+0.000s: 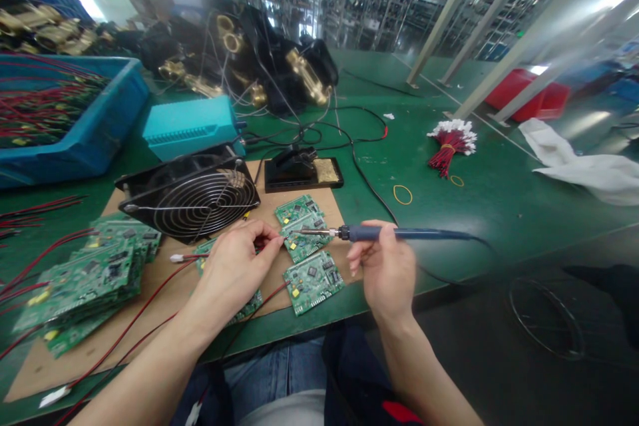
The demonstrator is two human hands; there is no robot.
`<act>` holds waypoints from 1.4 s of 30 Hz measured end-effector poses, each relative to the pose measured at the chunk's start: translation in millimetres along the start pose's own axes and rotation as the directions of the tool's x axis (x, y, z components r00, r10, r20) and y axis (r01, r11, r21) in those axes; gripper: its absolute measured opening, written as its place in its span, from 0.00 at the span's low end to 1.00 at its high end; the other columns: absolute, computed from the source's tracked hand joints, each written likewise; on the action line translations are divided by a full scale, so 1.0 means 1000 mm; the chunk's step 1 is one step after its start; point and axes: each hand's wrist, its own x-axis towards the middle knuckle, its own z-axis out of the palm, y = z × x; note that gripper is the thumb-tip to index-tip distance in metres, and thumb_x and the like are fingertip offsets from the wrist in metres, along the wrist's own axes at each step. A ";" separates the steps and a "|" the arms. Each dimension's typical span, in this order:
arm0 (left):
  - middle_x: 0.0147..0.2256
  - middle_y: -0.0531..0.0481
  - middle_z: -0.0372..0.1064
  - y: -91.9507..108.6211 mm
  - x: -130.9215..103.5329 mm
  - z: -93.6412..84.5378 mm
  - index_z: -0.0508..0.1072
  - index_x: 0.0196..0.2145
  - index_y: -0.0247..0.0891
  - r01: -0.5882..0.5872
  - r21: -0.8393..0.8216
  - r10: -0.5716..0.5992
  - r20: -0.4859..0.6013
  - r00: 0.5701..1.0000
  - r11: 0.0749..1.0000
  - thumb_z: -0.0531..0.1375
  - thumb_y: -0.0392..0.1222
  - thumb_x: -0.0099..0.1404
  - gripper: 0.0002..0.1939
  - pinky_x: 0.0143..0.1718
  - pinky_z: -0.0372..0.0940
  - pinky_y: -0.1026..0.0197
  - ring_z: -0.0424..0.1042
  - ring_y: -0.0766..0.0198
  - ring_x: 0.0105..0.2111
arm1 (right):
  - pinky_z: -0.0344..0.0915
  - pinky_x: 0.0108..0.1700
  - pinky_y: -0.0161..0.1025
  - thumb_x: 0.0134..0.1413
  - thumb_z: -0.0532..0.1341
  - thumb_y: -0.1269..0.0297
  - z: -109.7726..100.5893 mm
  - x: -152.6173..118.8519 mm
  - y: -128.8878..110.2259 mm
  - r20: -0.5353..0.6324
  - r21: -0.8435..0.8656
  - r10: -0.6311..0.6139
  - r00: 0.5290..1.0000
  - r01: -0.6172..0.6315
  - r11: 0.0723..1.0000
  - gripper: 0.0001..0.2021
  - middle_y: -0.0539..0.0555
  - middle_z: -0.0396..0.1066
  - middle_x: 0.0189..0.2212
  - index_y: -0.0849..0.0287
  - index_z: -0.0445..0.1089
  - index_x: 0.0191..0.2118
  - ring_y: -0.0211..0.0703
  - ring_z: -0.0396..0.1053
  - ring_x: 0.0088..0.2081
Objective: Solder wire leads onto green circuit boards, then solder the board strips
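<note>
While the green table carries a black fan, the left hand closes in a fingertip pinch, apparently on a red wire. Loosely curled, the right hand holds a soldering iron, its tip over the middle circuit board. A steady wire, light tip contact and fingertips clear of hot metal would serve best.
</note>
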 end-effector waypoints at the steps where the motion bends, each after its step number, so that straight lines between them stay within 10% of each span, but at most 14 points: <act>1: 0.25 0.52 0.72 0.000 0.000 0.000 0.75 0.25 0.42 0.003 0.001 -0.003 0.003 1.000 1.000 0.57 0.51 0.57 0.13 0.33 0.60 0.58 0.66 0.60 0.26 | 0.64 0.16 0.28 0.59 0.62 0.43 0.000 0.000 0.001 0.011 0.002 0.000 1.000 0.000 1.000 0.22 0.48 0.73 0.16 0.60 0.69 0.37 0.34 0.65 0.14; 29: 0.20 0.53 0.69 0.005 0.003 -0.002 0.76 0.23 0.42 0.081 0.013 -0.082 0.011 0.997 0.997 0.57 0.51 0.54 0.13 0.29 0.57 0.60 0.63 0.62 0.22 | 0.63 0.16 0.28 0.64 0.59 0.46 -0.002 -0.005 0.004 0.101 -0.035 0.058 0.993 -0.055 0.998 0.18 0.47 0.73 0.19 0.59 0.68 0.39 0.34 0.66 0.16; 42: 0.23 0.52 0.72 0.004 0.003 -0.001 0.74 0.23 0.41 0.049 0.000 -0.049 0.006 0.999 0.999 0.56 0.51 0.55 0.13 0.29 0.58 0.60 0.66 0.61 0.24 | 0.68 0.18 0.30 0.65 0.59 0.50 -0.004 -0.001 0.003 0.014 0.046 -0.174 0.985 0.173 0.984 0.14 0.48 0.77 0.24 0.55 0.67 0.45 0.36 0.71 0.19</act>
